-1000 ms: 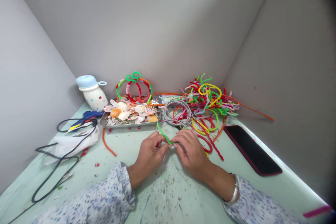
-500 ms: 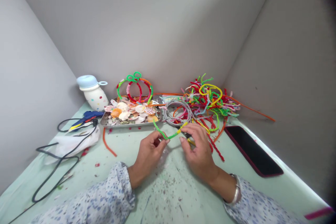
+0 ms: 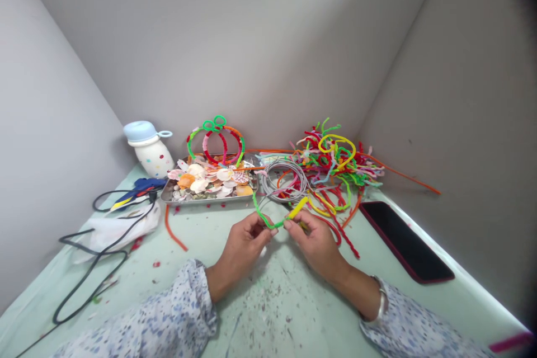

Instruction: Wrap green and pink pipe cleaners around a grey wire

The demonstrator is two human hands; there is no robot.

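Note:
Between my hands is a bent pipe cleaner point(image 3: 263, 216), green along most of its length with a yellow stretch at the right end. My left hand point(image 3: 241, 246) is closed, thumb and fingers pinching the green part near its lowest bend. My right hand point(image 3: 315, 243) pinches it where green meets yellow, and the yellow end sticks up past the fingertips. The free green end rises on the left toward the metal tray point(image 3: 205, 200). Just behind the hands lies a coil of grey wire point(image 3: 265, 182), and dark and red pieces are partly hidden by the right hand.
Shells point(image 3: 199, 173) fill the tray, with pipe-cleaner rings point(image 3: 242, 142) standing at its back. A tangled pipe-cleaner pile point(image 3: 335, 159) lies back right. A phone point(image 3: 405, 240) rests at right. At left are a white bottle point(image 3: 153, 158), a blue-handled tool point(image 3: 142, 187) and a black cable point(image 3: 90, 260).
My right hand has lowered slightly and closed its thumb onto the pipe cleaner, where thumb and fingers were apart. The yellow end shows more fully. My left hand has shifted a little right.

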